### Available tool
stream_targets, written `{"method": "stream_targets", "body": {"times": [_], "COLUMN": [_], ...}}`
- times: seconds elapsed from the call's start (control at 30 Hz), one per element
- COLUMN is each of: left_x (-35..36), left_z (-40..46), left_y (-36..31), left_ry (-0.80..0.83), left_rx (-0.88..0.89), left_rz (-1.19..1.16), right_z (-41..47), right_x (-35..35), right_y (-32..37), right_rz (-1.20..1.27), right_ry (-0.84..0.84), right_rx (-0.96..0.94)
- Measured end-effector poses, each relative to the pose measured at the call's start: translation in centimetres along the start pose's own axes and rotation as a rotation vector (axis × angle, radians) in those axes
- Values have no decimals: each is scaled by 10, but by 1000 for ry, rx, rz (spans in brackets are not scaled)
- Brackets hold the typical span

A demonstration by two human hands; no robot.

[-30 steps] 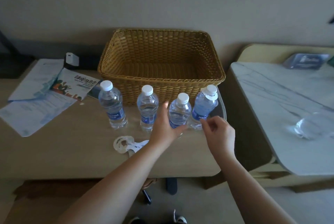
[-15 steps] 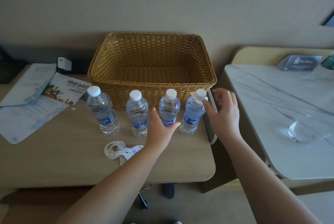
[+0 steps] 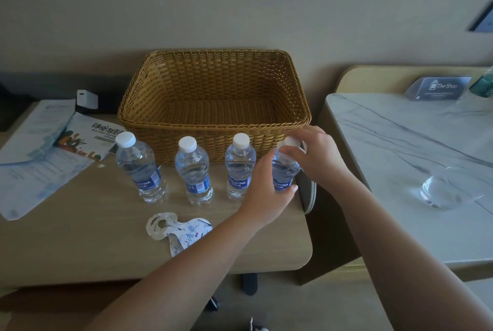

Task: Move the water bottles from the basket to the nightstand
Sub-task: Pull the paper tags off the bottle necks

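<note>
Four water bottles stand upright in a row on the wooden nightstand (image 3: 80, 229), just in front of the wicker basket (image 3: 214, 114); basket interior shows no bottle. From left: first bottle (image 3: 138, 167), second bottle (image 3: 193, 173), third bottle (image 3: 238, 167), fourth bottle (image 3: 282, 170) at the row's right end, near the nightstand's right edge.

Left hand (image 3: 262, 194) wrapped round the lower body of the fourth bottle, thumb tip against the label, fingers curled behind. Right hand (image 3: 317, 154) over the same bottle's cap (image 3: 290, 142), fingertips pinching or cupping it; exact contact not resolvable, cap partly covered.

Governing relation: fourth bottle between both hands, long axis vertical, left hand low on its left and front, right hand above and to its right. Both hands equally close; neither reaches toward the other three bottles. Judged: placement essentially complete, present step a steadying or straightening of the last bottle; any release best made straight off, given the short margin to the right edge.

Hidden or unclear: base of the fourth bottle behind the left hand; far side of the basket floor under its near wall not fully seen. Dark rimmed object at the right edge, beside the bottle, unidentifiable. Papers (image 3: 40, 154) at left, paper tag (image 3: 178, 232) in front. Adjoining marble table (image 3: 400, 170) carries a glass dish (image 3: 448, 191), faint in glare.
</note>
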State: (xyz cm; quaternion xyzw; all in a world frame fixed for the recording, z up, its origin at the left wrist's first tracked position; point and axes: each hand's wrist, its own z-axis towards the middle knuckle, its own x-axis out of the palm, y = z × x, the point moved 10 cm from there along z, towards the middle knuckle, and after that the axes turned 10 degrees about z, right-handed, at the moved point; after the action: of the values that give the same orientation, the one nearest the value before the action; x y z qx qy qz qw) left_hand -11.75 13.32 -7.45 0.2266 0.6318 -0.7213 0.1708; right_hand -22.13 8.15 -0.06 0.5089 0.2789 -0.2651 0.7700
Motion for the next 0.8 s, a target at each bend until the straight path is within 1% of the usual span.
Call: {"method": "stream_targets", "body": {"times": [0.1,0.17,0.23,0.37,0.43,0.53,0.67,0.8], "left_x": [8,10,10,14,16,17,18,19], "left_z": [14,18,22,28,30,32,31,31], "left_y": [0,3,0,-5,-3,0,2,4], "left_ry": [36,22,1,1,-7,1,23,29], "left_rx": [23,25,55,79,69,49,42,35], "left_rz": [-1,46,60,67,69,49,-15,-67], "right_z": [-9,-14,-17,-26,-29,-32,-35,-34], "right_x": [-10,-14,-13,-5,0,1,-5,-13], "right_y": [-5,-9,-17,-40,-46,-49,-45,-41], "right_rz": [-43,-33,29,186,250,299,298,295], "right_ry": [-99,-104,-42,109,137,76,-28,-118], "right_rx": [42,46,68,186,216,234,182,170]}}
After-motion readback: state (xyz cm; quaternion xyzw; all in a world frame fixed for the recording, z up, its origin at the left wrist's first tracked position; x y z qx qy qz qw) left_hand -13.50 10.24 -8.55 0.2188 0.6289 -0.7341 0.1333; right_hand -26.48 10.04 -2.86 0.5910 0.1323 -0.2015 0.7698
